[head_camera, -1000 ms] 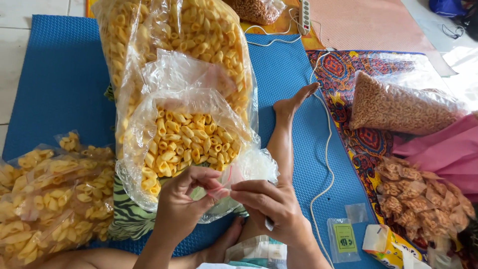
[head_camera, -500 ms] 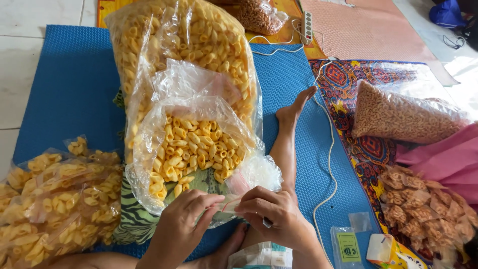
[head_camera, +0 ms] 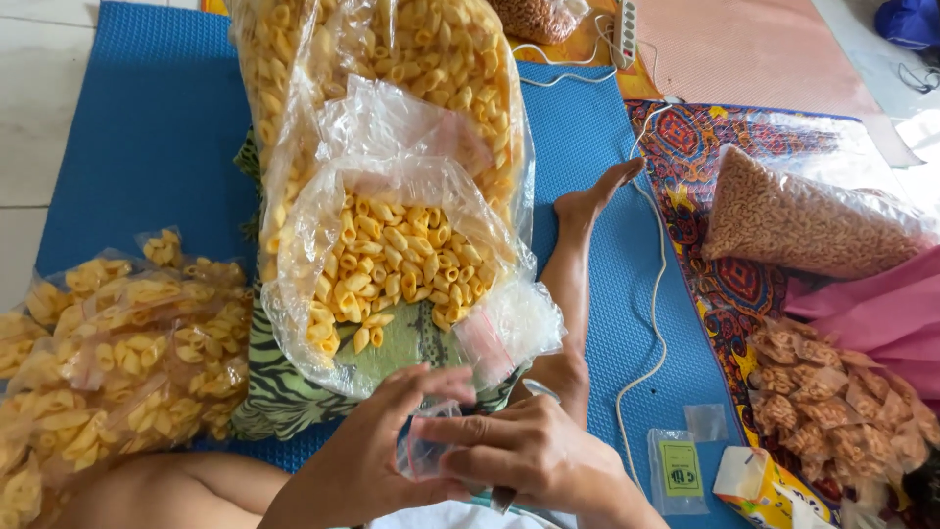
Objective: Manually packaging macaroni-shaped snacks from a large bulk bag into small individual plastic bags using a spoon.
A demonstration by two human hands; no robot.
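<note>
Packages everywhere on that blue mat (head_camera: 147, 147). Down its middle stood a tall clear sack (head_camera: 392, 59) of yellow shell-shaped crackers, reaching up past the mat's far edge. In front of it a smaller open bag (head_camera: 392, 264) of the same yellow shells leaned on a green zebra-striped cushion (head_camera: 284, 397), its mouth gaping wide. By the mat's left edge lay a heap of small filled packets (head_camera: 108, 353), all clear plastic, all yellow inside.

Off the right edge of the mat, on a patterned cloth (head_camera: 705, 157), a fat clear bag of tiny brown snacks (head_camera: 803, 220) lay on its side. Nearer, a pile of brown square crisps (head_camera: 832, 411) sat in plastic beside a fold of pink fabric (head_camera: 881, 313). At the mat's near right corner lay a small clear sleeve with a green-and-yellow label (head_camera: 678, 470), and just beside it a white and orange carton (head_camera: 759, 485). A white cable (head_camera: 658, 294) ran down the mat's right side from a power strip (head_camera: 625, 29) at the far edge.

And the hands! The left hand (head_camera: 367, 456) and the right hand (head_camera: 534, 456) met near the mat's near edge, just below the open bag. Both were closed on a small empty clear pouch (head_camera: 423, 451), fingers pinching its top, the pouch pressed between the two palms. The person's bare leg (head_camera: 578, 274) stretched out along the mat.
</note>
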